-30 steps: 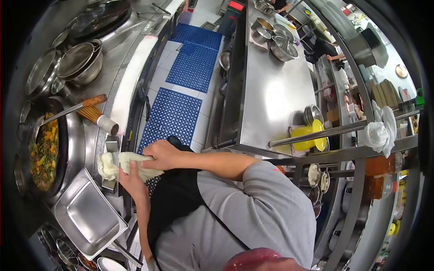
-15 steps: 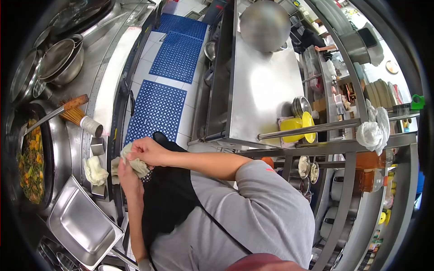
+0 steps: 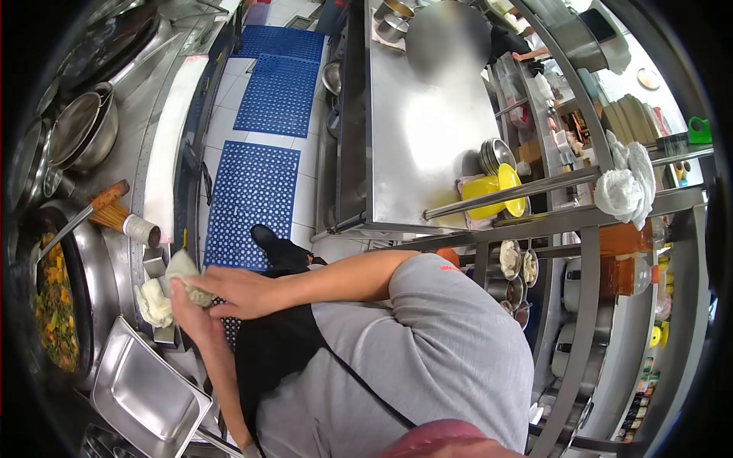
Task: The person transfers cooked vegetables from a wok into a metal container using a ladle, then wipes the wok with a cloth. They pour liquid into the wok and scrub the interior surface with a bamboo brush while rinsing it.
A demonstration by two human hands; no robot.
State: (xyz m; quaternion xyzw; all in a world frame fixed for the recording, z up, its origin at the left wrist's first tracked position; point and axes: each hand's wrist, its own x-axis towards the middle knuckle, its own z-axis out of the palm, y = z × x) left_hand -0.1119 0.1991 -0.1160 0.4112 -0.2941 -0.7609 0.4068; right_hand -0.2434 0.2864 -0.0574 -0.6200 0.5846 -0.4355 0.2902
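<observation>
1. Both hands clench one cream cloth [image 3: 183, 269]: right hand [image 3: 237, 292] over it, left hand [image 3: 185, 311] beneath.
2. It looks soft, light and limp; bunching a fold should hold best.
3. It sits at the tabletop [image 3: 172, 153] edge, beside a second cloth [image 3: 154, 304] and a steel tray [image 3: 149, 393].

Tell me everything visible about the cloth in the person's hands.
The cloth is a pale, off-white rag, soft and crumpled, bunched into a wad. Both hands close on it: the right hand lies over its top, the left hand holds it from below, so only its upper end shows. It sits at the edge of the steel counter, beside a second crumpled white cloth lying there. Whether it is wet cannot be told.
</observation>
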